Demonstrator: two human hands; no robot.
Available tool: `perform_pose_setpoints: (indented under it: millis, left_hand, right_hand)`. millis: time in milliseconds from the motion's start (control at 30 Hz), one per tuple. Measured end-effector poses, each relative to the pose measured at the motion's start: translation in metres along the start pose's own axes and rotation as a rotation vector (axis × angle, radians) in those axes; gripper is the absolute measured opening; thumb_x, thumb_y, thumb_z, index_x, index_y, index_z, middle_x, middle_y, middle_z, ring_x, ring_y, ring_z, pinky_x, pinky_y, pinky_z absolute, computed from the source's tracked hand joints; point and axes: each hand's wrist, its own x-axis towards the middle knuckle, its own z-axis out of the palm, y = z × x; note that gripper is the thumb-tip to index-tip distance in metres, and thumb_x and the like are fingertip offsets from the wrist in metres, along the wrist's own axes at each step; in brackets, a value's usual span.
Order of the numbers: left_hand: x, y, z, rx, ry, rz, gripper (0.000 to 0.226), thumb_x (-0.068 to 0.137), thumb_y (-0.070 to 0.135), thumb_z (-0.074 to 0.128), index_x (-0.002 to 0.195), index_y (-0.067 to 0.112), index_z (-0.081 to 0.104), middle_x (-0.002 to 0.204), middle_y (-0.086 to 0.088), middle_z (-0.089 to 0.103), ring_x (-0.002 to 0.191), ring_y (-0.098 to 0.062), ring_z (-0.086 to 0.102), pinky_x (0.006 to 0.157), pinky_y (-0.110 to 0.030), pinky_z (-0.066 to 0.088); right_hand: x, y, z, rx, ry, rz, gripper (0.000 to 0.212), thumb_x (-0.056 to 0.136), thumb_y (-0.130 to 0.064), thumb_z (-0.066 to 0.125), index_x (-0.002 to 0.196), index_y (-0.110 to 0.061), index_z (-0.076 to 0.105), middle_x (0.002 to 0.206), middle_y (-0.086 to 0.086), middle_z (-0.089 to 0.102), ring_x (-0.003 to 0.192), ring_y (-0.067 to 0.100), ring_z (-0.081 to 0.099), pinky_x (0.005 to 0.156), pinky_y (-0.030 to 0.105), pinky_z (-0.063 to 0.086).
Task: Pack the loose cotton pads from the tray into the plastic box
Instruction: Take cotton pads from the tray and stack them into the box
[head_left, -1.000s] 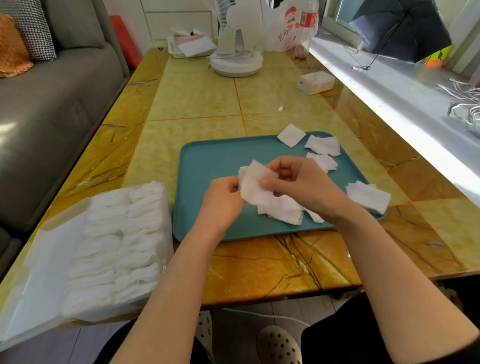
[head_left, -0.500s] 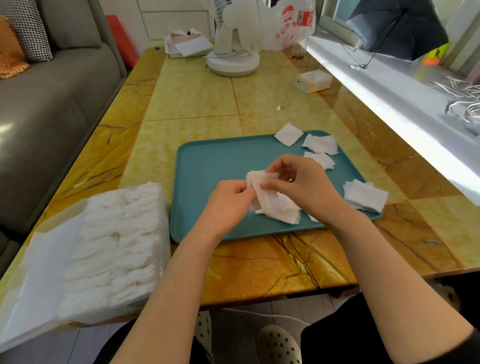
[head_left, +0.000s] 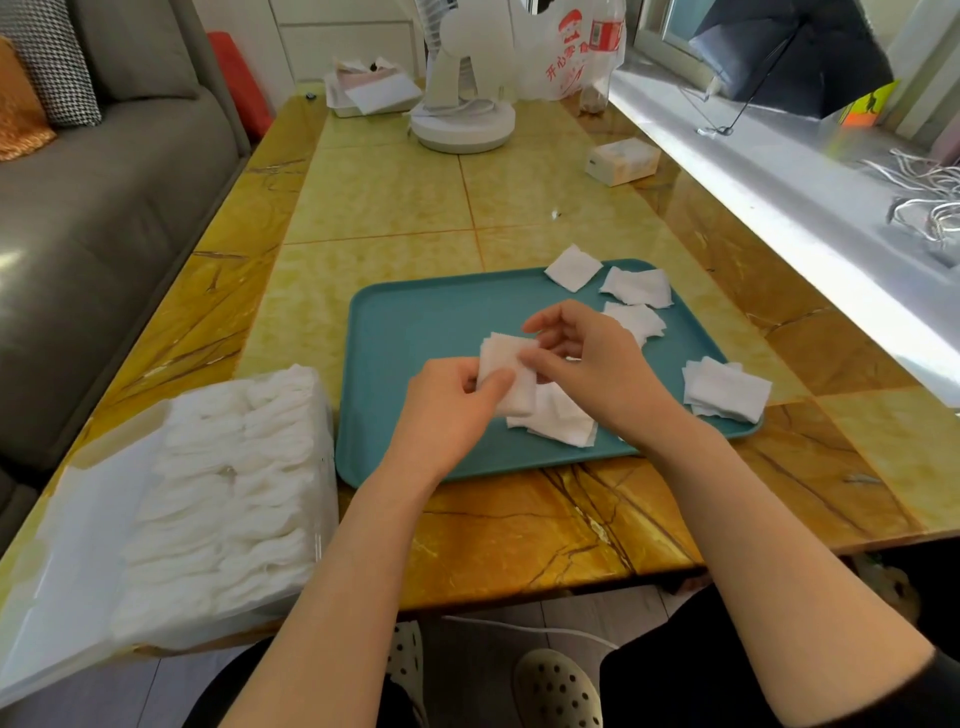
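The tray (head_left: 415, 322) lies on the table (head_left: 384, 208), with the plastic box (head_left: 88, 545) just left of it. Loose cotton pads (head_left: 727, 389) lie along the tray's right side and near middle. Above the tray's middle, the left hand (head_left: 447, 405) and right hand (head_left: 597, 369) hold a stack of pads (head_left: 506, 364). A fan base (head_left: 462, 127) stands well behind the tray.

Yellow table (head_left: 384, 208) carries tray (head_left: 415, 322), plastic box (head_left: 326, 467), fan (head_left: 462, 127), small carton (head_left: 622, 160).

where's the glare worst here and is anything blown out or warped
Head view: daylight blows out the window sill and throws glare across the glossy table beside it; packed pads in the plastic box wash to near-featureless white; wide-angle distortion bows the table edges; the held pads look slightly soft.
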Motion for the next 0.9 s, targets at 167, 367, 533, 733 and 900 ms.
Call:
perform_pose_setpoints:
  millis: [167,367,533,733,900]
  left_hand:
    - [0.0,0.001,-0.004,0.108,0.191,0.009,0.035,0.092,0.022,0.058,0.068,-0.002,0.058,0.055,-0.002,0.042,0.052,-0.012,0.034,0.046,-0.021,0.024]
    - [-0.001,0.001,-0.005,0.122,0.191,0.005,0.034,0.093,0.022,0.057,0.064,0.003,0.054,0.054,0.0,0.039,0.051,-0.011,0.032,0.043,-0.019,0.025]
    - [-0.001,0.002,-0.005,0.088,0.186,-0.019,0.037,0.093,0.023,0.057,0.079,-0.011,0.062,0.065,-0.01,0.049,0.059,-0.015,0.039,0.053,-0.026,0.027]
    - [-0.002,0.002,-0.003,0.094,0.188,-0.024,0.037,0.093,0.023,0.056,0.084,-0.013,0.062,0.067,-0.012,0.049,0.061,-0.016,0.04,0.054,-0.027,0.026]
    - [-0.003,-0.001,-0.005,0.108,0.212,-0.048,0.036,0.093,0.022,0.055,0.083,-0.012,0.062,0.069,-0.013,0.05,0.062,-0.017,0.041,0.053,-0.027,0.025]
  right_hand:
    - [-0.001,0.02,-0.008,-0.463,-0.33,0.096,0.055,0.077,-0.03,0.076,0.123,-0.019,0.05,0.113,-0.002,0.057,0.103,0.014,0.052,0.091,0.027,0.044]
    - [-0.005,0.019,-0.015,-0.498,-0.403,0.096,0.075,0.075,-0.014,0.076,0.139,-0.017,0.036,0.135,0.006,0.046,0.122,0.018,0.044,0.097,0.025,0.035]
    - [-0.003,0.024,-0.023,-0.606,-0.331,0.109,0.045,0.082,-0.015,0.069,0.124,-0.015,0.052,0.126,0.005,0.055,0.114,0.02,0.051,0.097,0.03,0.042]
    - [0.0,0.024,-0.014,-0.629,-0.21,0.083,0.023,0.093,-0.016,0.051,0.113,-0.012,0.059,0.115,0.009,0.061,0.103,0.023,0.056,0.09,0.034,0.047]
    - [0.001,0.014,-0.007,-0.515,-0.061,0.055,0.026,0.101,-0.019,0.035,0.115,-0.009,0.054,0.101,0.009,0.059,0.084,0.017,0.047,0.07,0.028,0.036]
